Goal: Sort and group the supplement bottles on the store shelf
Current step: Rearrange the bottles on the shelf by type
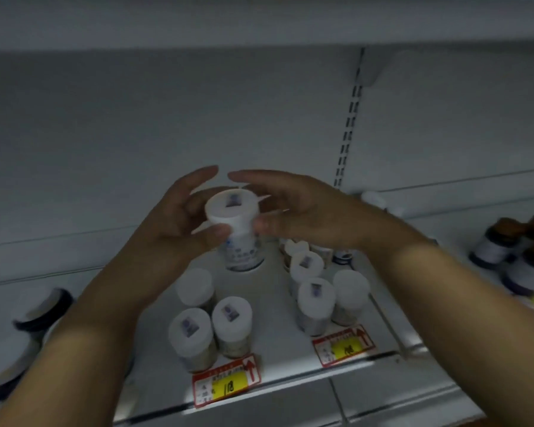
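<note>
Two hands on one bottle here. The left hand [179,220] and right hand [293,211] are cupped around a white-capped bottle [233,229], thumbs pressed to the near side of its neck just under the cap, the other fingers curved loosely round the back, tips nearly meeting behind it. Can't quite tell if the bottle's base is sitting on the shelf [275,362] or hovering just above it, the picture is pretty smeary there.

Looks to me like the placing step: this bottle is going in as the back one of the left group [210,322], three bottles standing close together behind a red-and-yellow price tag [227,385]. A second bunch, the right group [324,288], stands apart from it, behind its own price tag [342,345]. Next move probably needs the bottle set down upright and nudged forward to close the gap, without knocking the one in front.

Stuff-wise: smooth round plastic bottles, wide flat white caps, some with a small dark sticker on top, some plain. Labels are pale with blue print, too blurred to read. The shelf is painted grey-white metal with a slotted upright at the back. Dark jars [518,257] with brownish lids sit off to the right.
</note>
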`<action>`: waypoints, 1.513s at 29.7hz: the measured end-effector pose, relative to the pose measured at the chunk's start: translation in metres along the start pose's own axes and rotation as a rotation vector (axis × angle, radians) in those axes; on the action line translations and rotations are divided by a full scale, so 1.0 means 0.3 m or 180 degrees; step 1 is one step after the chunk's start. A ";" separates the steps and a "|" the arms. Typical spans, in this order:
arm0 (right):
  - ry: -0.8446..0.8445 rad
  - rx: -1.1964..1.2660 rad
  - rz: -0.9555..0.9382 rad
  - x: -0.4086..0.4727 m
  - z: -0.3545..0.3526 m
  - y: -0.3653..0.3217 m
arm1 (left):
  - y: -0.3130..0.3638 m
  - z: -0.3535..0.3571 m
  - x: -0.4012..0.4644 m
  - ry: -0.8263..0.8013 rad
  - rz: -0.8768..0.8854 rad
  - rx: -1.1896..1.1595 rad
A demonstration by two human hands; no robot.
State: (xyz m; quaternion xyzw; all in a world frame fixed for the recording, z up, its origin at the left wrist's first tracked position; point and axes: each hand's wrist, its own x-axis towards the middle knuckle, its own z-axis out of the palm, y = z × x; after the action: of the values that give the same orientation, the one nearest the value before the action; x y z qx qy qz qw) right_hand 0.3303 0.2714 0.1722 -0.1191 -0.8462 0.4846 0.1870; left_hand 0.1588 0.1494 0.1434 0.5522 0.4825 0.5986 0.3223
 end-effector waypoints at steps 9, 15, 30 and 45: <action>0.1170 -0.1227 0.0567 -0.214 -0.261 0.118 | -0.054 0.300 0.195 0.0353 -0.0125 0.0609; 0.0987 -0.0963 0.1102 -0.249 -0.263 0.388 | -0.265 0.395 0.205 0.0323 -0.1662 0.1895; 0.0344 -0.0629 0.1109 -0.229 -0.173 0.546 | -0.358 0.376 0.219 0.0835 -0.1572 0.2545; 0.0191 -0.3112 0.0942 0.002 -0.203 0.422 | -0.371 0.334 0.323 0.0648 -0.1455 0.3067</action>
State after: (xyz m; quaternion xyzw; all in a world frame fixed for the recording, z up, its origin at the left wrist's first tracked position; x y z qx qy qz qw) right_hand 0.3586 0.3825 0.0909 -0.3250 -0.9423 0.0499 0.0630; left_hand 0.2221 0.2970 0.0659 0.4577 0.8389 0.2747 0.1064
